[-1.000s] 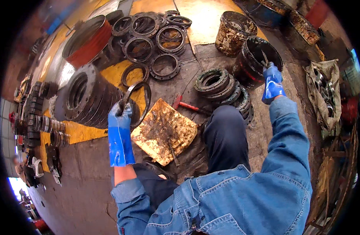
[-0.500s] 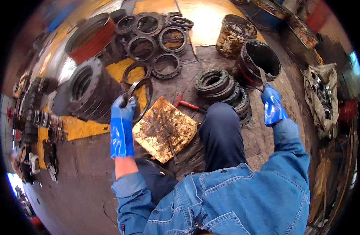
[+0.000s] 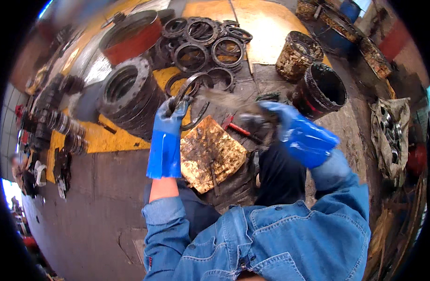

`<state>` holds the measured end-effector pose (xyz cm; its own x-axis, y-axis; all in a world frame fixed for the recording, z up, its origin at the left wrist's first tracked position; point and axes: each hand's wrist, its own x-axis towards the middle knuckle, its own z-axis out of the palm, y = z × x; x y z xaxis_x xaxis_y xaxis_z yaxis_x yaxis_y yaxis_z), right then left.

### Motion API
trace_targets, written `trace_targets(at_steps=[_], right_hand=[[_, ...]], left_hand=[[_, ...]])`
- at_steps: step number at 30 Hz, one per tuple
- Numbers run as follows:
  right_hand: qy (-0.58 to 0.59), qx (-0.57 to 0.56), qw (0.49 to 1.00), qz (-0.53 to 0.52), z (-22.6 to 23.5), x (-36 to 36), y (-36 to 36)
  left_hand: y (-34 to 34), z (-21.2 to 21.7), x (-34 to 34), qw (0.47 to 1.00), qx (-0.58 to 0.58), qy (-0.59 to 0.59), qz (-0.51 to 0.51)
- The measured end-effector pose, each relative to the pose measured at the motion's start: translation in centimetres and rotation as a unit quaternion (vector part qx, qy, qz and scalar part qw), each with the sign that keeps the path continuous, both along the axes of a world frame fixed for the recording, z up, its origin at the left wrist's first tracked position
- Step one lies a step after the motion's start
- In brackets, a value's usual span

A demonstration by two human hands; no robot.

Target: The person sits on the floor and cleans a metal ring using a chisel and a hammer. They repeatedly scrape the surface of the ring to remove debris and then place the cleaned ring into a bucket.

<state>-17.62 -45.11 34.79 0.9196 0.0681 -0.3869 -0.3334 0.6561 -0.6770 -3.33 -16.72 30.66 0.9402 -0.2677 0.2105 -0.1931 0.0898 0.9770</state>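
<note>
Raised ring [image 3: 199, 117], edge in left fingers [image 3: 181, 108]

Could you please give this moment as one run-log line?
Left hand: holds ring | Right hand: holds tool, blurred, pointed toward ring | Nearby: stained pad, hammer

Big glare at top centre, the pale floor patch [image 3: 259, 35] nearly burnt out to white! Lower left, the brown floor [image 3: 98, 206] sits far dimmer, while a white glow flares on the left rim. And look at the right hand [image 3: 287, 124], softened by motion blur, the tool [image 3: 228, 99] in it just a brownish streak! The left hand [image 3: 172, 117] comes through crisper, glossy glints on both blue gloves [image 3: 164, 152]. Right of centre, the black drum [image 3: 312, 100] sinks into deep shadow inside. All round, fisheye edges bend and smear, corners pure black.
</note>
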Motion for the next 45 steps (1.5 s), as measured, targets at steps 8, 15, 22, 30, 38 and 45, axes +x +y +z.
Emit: trace_targets(at_steps=[8,15,22,30,38,45], right_hand=[[-0.002,0.228,0.970,-0.085,0.6,4.3,0.8],[-0.179,0.029,0.940,-0.288,3.0,11.6,-19.6],[-0.090,-0.873,0.425,-0.220,12.9,12.9,-28.8],[-0.127,-0.884,0.411,-0.183,12.4,10.9,-25.6],[-0.130,-0.567,0.813,-0.030,6.7,10.0,-2.0],[-0.224,-0.849,0.455,0.149,-3.2,9.4,13.0]], left_hand=[[-2.3,0.4,-0.2,0.994,0.013,-0.109,0.010],[-1.2,-0.5,0.2,0.986,-0.069,0.142,-0.043],[-0.7,-1.9,1.3,0.977,-0.074,0.190,-0.061],[-0.5,-3.5,2.0,0.982,-0.082,0.159,-0.065],[-0.7,-0.5,-0.3,0.974,0.011,0.207,-0.087],[-1.9,-4.1,-1.1,0.928,-0.144,0.307,-0.152]])
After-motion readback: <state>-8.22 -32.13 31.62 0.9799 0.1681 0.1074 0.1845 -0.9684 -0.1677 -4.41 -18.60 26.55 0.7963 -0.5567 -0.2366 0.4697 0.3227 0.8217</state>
